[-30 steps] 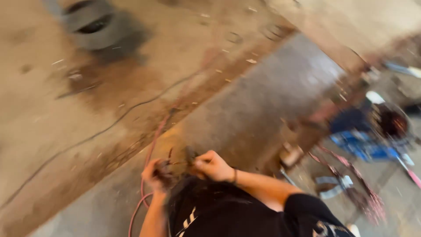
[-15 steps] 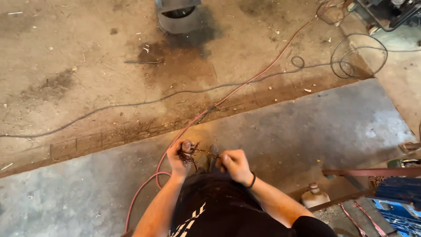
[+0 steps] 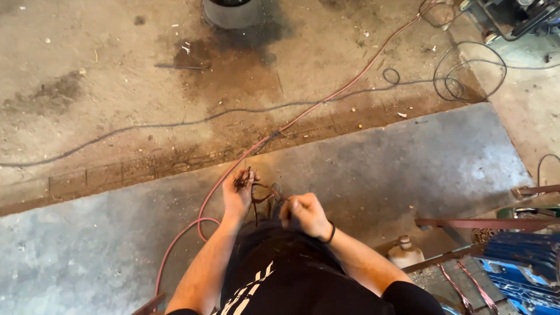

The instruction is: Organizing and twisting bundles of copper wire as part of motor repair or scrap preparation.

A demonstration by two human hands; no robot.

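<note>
My left hand [image 3: 238, 195] is closed around a small bundle of dark, rusty wire [image 3: 244, 178]; frayed ends stick out past my fingers on the far side. A thin loop of the same wire runs from that hand across to my right hand [image 3: 303, 213], which is clenched in a fist on its other end, knuckles up. A black band sits on my right wrist. Both hands are held close together just ahead of my knees, above the grey concrete floor [image 3: 408, 169]. A red hose [image 3: 303, 116] passes under and just left of my left hand, then runs away toward the far right. Beyond it, well apart from both hands, lies a thin black cable [image 3: 175, 123]. A small pale bottle [image 3: 405, 254] stands right of my right forearm.
</note>
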